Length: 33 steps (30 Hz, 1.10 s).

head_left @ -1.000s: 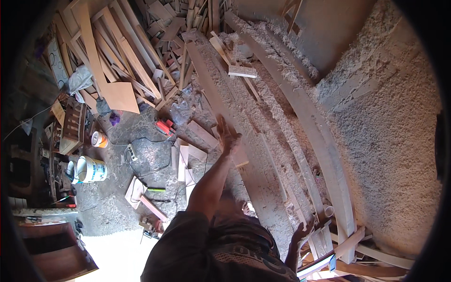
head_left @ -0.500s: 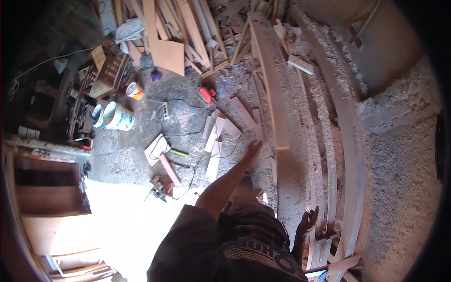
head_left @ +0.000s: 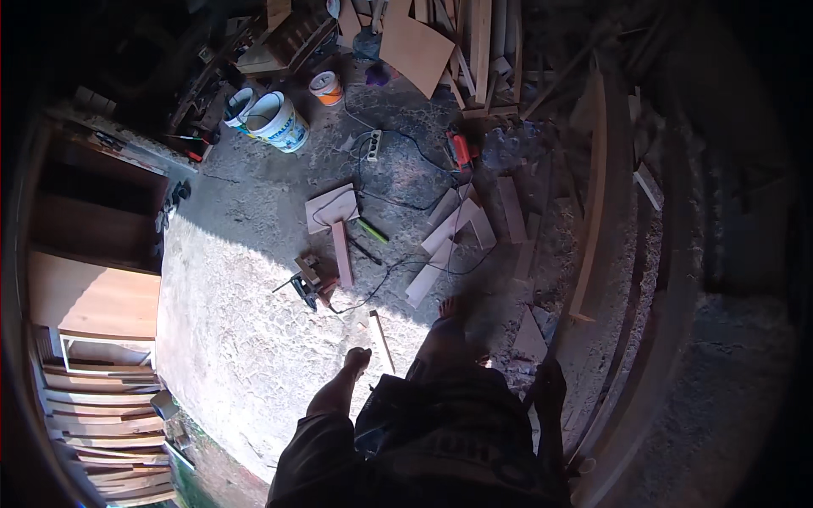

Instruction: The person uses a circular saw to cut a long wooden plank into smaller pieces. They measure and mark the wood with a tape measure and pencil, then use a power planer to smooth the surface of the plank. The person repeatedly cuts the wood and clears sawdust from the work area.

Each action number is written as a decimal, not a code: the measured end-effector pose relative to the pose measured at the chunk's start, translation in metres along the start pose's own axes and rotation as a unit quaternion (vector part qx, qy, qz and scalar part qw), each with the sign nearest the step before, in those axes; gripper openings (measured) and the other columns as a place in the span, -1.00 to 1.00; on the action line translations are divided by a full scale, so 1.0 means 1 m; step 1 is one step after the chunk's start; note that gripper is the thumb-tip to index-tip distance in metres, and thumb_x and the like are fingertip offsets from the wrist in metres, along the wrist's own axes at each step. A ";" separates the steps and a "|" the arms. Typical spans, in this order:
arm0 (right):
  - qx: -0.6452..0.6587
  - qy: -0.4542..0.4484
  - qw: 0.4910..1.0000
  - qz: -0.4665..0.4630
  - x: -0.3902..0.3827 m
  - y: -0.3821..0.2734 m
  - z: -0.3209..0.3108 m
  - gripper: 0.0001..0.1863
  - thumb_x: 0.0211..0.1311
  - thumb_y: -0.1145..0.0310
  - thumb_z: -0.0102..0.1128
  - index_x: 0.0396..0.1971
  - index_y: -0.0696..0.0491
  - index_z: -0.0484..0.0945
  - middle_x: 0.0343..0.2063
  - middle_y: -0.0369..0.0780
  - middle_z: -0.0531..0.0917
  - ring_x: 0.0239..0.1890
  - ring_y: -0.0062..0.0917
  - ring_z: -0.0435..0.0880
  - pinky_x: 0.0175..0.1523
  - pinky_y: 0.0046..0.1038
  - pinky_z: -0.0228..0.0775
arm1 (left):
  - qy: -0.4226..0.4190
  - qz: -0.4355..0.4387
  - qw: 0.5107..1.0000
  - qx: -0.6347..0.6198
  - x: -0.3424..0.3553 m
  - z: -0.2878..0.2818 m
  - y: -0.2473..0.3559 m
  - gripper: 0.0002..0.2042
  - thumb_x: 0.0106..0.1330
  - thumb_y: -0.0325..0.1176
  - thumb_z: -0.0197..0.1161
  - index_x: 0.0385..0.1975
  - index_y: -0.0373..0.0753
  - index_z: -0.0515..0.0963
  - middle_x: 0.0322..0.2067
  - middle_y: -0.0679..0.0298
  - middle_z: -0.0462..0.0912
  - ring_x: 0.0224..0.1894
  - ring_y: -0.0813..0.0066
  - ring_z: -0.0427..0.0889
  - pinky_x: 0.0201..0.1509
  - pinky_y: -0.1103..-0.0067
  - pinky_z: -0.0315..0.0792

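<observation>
My left hand (head_left: 359,360) hangs low over the sunlit floor, its fingers curled in and nothing seen in them. Beside it, a narrow wooden strip (head_left: 383,341) lies on the ground. My right hand (head_left: 549,385) is down by my right side, near the long boards; it is in deep shade and its fingers do not show clearly. Ahead of my feet lie several loose pale boards (head_left: 450,227). To their left are a square wooden piece (head_left: 332,208), a reddish wood block (head_left: 342,254) and a dark power tool (head_left: 306,286) with a cord.
A red power tool (head_left: 460,151) and a white power strip (head_left: 374,146) lie farther off, with cords looping across the floor. White buckets (head_left: 282,125) and an orange-white tub (head_left: 325,87) stand back left. Long planks (head_left: 593,203) run along the right. Stacked wood pieces (head_left: 106,423) sit lower left.
The view has swung left, bringing more sunlit floor into sight. My left hand has dropped from beside the long planks toward the bright floor and its fingers have curled.
</observation>
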State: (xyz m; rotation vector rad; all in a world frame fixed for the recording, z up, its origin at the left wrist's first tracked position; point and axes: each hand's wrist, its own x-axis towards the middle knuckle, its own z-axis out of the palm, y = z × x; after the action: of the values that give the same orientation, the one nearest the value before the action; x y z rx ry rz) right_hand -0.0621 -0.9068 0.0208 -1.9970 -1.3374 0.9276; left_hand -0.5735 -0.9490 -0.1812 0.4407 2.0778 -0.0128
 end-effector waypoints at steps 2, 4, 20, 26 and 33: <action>-0.007 -0.076 0.997 0.000 0.022 -0.016 0.013 -0.58 0.43 0.27 0.06 0.21 0.12 0.48 -0.04 -0.04 0.69 -0.02 -0.27 0.69 0.08 -0.31 0.49 | -0.020 0.024 0.996 -0.089 -0.016 -0.004 0.014 -0.71 0.34 -0.05 0.23 -0.42 -0.15 0.59 -0.62 0.30 0.51 -0.62 0.44 0.46 -0.56 0.38 0.38; -0.034 -0.149 0.988 -0.020 0.044 -0.031 0.027 -0.60 0.42 0.28 0.06 0.17 0.13 0.51 -0.06 -0.02 0.66 -0.05 -0.27 0.67 0.05 -0.31 0.49 | -0.022 0.060 0.983 -0.175 -0.029 -0.008 0.030 -0.74 0.31 -0.10 0.26 -0.44 -0.16 0.56 -0.64 0.31 0.49 -0.63 0.53 0.44 -0.60 0.50 0.33; -0.157 -0.419 0.863 -0.235 0.090 -0.081 0.217 -0.62 0.34 0.27 0.13 0.06 0.16 0.58 -0.09 0.06 0.68 0.02 -0.10 0.67 0.12 -0.20 0.51 | 0.133 0.173 0.968 -0.127 -0.087 -0.055 -0.027 -0.58 0.35 -0.08 0.25 0.09 -0.19 0.59 -0.05 0.01 0.71 -0.03 0.14 0.72 0.03 0.33 0.57; -0.143 -0.427 0.779 -0.436 0.007 -0.128 0.379 -0.69 0.28 0.21 0.18 -0.13 0.12 0.58 -0.38 0.02 0.64 -0.32 -0.04 0.69 -0.21 -0.09 0.54 | 0.083 0.137 0.984 -0.084 -0.011 -0.073 -0.115 -0.51 0.34 0.03 0.20 0.16 -0.12 0.55 0.01 -0.04 0.67 0.11 0.02 0.64 0.15 0.24 0.50; -0.363 -0.580 0.585 -0.436 -0.071 -0.096 0.632 -0.75 0.21 0.34 0.18 -0.19 0.16 0.48 -0.29 0.00 0.59 -0.25 -0.10 0.69 -0.17 -0.11 0.60 | 0.040 0.173 0.983 -0.037 0.137 -0.022 -0.228 -0.47 0.29 -0.01 0.25 0.23 -0.06 0.48 0.27 -0.02 0.45 0.25 -0.16 0.46 0.23 0.13 0.44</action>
State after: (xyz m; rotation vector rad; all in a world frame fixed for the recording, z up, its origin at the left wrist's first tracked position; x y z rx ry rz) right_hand -0.6346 -0.8955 -0.2716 -0.4448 -3.3885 1.2459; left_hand -0.7264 -1.1165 -0.3219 0.7610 2.0456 0.2915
